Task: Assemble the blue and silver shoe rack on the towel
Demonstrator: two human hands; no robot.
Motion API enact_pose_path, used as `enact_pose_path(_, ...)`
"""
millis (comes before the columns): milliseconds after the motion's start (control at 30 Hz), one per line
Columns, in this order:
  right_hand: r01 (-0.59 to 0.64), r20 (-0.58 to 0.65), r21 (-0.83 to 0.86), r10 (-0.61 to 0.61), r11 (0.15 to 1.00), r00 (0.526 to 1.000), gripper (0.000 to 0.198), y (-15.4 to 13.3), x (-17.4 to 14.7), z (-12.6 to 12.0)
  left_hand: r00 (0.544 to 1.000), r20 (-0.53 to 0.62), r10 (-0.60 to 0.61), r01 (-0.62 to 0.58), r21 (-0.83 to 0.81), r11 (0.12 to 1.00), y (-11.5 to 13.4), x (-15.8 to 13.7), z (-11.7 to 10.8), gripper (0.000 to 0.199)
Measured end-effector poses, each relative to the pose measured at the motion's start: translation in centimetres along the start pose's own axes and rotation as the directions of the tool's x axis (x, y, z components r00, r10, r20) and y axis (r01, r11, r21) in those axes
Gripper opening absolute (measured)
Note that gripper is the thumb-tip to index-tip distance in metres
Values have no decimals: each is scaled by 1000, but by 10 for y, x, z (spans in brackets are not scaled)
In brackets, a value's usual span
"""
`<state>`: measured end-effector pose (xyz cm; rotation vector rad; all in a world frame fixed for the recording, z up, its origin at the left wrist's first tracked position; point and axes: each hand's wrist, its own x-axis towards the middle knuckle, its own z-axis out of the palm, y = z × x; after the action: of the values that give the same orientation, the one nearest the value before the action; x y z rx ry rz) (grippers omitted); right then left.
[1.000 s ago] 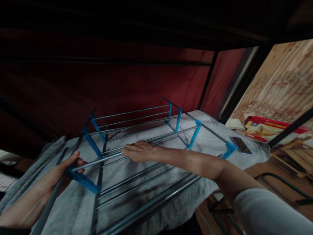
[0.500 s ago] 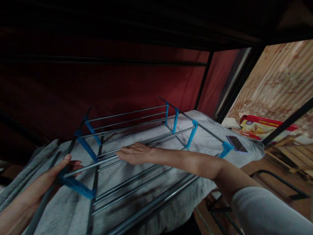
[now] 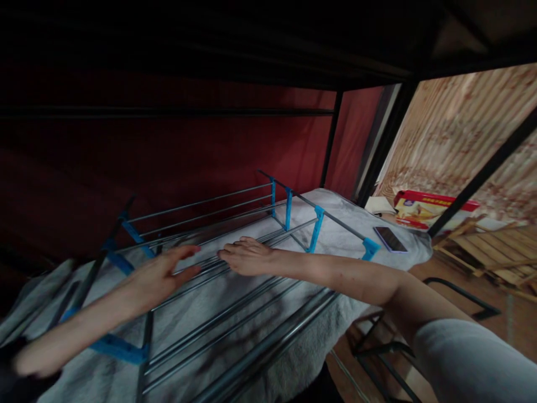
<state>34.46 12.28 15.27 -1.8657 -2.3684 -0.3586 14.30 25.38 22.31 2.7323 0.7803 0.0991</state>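
Observation:
A rack [image 3: 289, 210] of grey metal tubes and blue plastic brackets lies on a grey-white blanket [image 3: 335, 204]. My right hand [image 3: 247, 256] is closed over a thin metal rod [image 3: 218, 259] in the middle of the rack; its fingertips are partly hidden. My left hand [image 3: 165, 274] hovers above the left part of the rack, thumb and fingers apart, with nothing between them. Under my left forearm sits a blue bracket [image 3: 119, 350] at the rack's near left corner. A thicker shiny tube [image 3: 277, 341] runs along the near side.
A phone [image 3: 390, 239] lies on the blanket's right end. Beyond it are a red and yellow box [image 3: 436, 210] and a wooden slatted piece [image 3: 490, 246]. Dark metal posts [image 3: 333, 140] and a low overhead frame enclose the bed. A metal-framed stool [image 3: 381, 347] stands at lower right.
My left hand has let go of the rack's near left corner and moved right and up toward my right hand. My right hand stays on the rod. The view has shifted a little to the right.

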Motion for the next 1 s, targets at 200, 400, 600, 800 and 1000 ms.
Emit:
enact_pose_path(200, -92, 35, 58, 90, 994, 995, 29, 14, -28, -20, 978, 121, 169, -160, -76, 984, 63, 51, 57, 56)
enact_pose_path(400, -365, -178, 268, 418, 892, 891, 38, 97, -108, -73, 971, 188, 150, -126, -132, 983, 71, 63, 54, 45)
enact_pose_path(600, -581, 156, 808, 916, 96, 369, 21, 181, -199, -59, 944, 233, 235, -174, -253, 952, 83, 86, 70, 29)
enact_pose_path(800, -354, 426, 893, 779, -280, 460, 12, 160, -203, -37, 944, 122, 308, -229, -429, 874, 125, 116, 93, 30)
enact_pose_path(1000, -339, 439, 892, 747, -299, 499, 17, 152, -196, -41, 941, 28, 337, -300, -390, 870, 170, 145, 122, 28)
